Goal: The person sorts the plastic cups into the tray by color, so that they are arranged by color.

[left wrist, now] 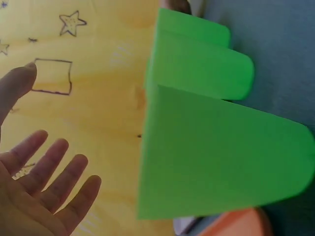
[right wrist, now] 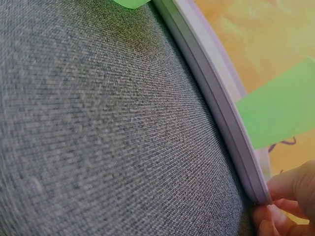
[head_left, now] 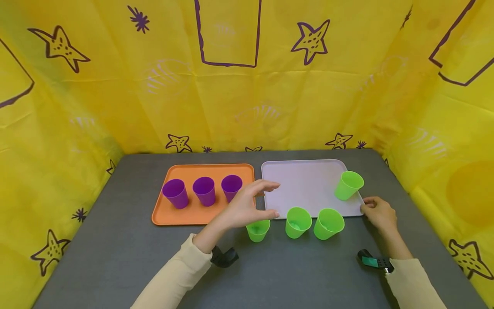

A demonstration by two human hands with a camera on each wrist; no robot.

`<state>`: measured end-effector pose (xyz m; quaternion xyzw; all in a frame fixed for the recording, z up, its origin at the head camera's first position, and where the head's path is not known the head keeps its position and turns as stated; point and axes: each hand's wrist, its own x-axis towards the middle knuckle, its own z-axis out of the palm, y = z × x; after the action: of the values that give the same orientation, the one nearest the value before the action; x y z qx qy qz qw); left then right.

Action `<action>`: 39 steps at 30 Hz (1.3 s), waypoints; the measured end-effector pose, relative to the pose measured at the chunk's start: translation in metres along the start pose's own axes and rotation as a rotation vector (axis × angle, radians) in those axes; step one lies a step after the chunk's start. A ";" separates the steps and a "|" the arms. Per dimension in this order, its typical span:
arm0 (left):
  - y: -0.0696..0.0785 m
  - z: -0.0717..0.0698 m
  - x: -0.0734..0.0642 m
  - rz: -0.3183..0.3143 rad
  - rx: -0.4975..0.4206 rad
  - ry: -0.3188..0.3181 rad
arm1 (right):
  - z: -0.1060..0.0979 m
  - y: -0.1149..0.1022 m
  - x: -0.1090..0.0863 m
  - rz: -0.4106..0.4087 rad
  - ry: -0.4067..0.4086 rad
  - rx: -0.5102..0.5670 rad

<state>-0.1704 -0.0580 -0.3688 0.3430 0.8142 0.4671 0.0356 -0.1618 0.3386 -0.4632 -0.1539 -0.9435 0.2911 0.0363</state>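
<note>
My left hand (head_left: pixel 244 209) hovers over a green cup (head_left: pixel 257 231), thumb and fingers spread apart with nothing between them. In the left wrist view that cup (left wrist: pixel 216 152) stands upright, apart from the palm (left wrist: pixel 29 206). Two more green cups, one in the middle (head_left: pixel 298 224) and one on the right (head_left: pixel 329 225), stand along the front edge of the pale lilac tray (head_left: pixel 297 184). My right hand (head_left: pixel 380 214) pinches this tray's front right corner between thumb and fingers, as the right wrist view shows at the rim (right wrist: pixel 231 123). Another green cup (head_left: pixel 348 186) stands on the tray near that corner.
Left of the lilac tray lies an orange tray (head_left: pixel 181 219) holding three purple cups: left (head_left: pixel 176 195), middle (head_left: pixel 204 192) and right (head_left: pixel 230 187), the last partly behind my left hand. Yellow patterned cloth (head_left: pixel 231 107) walls the grey table (head_left: pixel 293 274) at the back and sides.
</note>
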 end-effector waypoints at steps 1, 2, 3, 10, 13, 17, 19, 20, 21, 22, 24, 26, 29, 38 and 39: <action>-0.003 0.000 -0.003 -0.007 0.002 -0.001 | 0.000 0.000 0.000 0.000 0.002 -0.001; -0.007 0.000 -0.005 -0.016 0.002 -0.004 | 0.000 0.000 0.000 -0.003 0.005 -0.003; -0.010 0.000 -0.008 -0.027 -0.001 -0.009 | 0.000 0.000 0.000 -0.006 0.007 -0.004; -0.028 0.001 -0.027 -0.111 0.037 -0.095 | -0.001 -0.001 -0.002 -0.030 0.038 0.002; -0.036 0.001 -0.033 -0.153 0.038 -0.136 | -0.002 -0.001 -0.003 -0.038 0.041 -0.003; -0.044 0.001 -0.039 -0.189 -0.007 -0.166 | -0.002 -0.001 -0.003 -0.031 0.036 -0.004; -0.047 0.002 -0.040 -0.194 -0.031 -0.176 | -0.002 -0.002 -0.003 -0.025 0.032 -0.004; -0.048 0.002 -0.041 -0.196 -0.044 -0.180 | -0.002 -0.002 -0.003 -0.022 0.031 -0.003; -0.049 0.002 -0.042 -0.200 -0.055 -0.185 | -0.002 -0.002 -0.003 -0.021 0.031 -0.002; -0.050 0.002 -0.042 -0.200 -0.066 -0.191 | -0.002 -0.002 -0.003 -0.020 0.030 -0.002; -0.052 0.002 -0.043 -0.199 -0.084 -0.202 | -0.001 -0.003 -0.003 -0.020 0.029 0.000; -0.054 0.003 -0.044 -0.197 -0.097 -0.210 | -0.001 -0.003 -0.003 -0.020 0.029 -0.001; -0.054 0.004 -0.045 -0.192 -0.105 -0.215 | -0.001 -0.003 -0.003 -0.019 0.026 -0.001; -0.054 0.005 -0.046 -0.181 -0.121 -0.227 | -0.001 -0.003 -0.003 -0.017 0.017 0.001; -0.054 0.005 -0.045 -0.184 -0.122 -0.227 | -0.001 -0.003 -0.003 -0.017 0.017 0.002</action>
<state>-0.1620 -0.0986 -0.4257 0.3149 0.8030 0.4686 0.1909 -0.1600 0.3361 -0.4612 -0.1483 -0.9442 0.2904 0.0469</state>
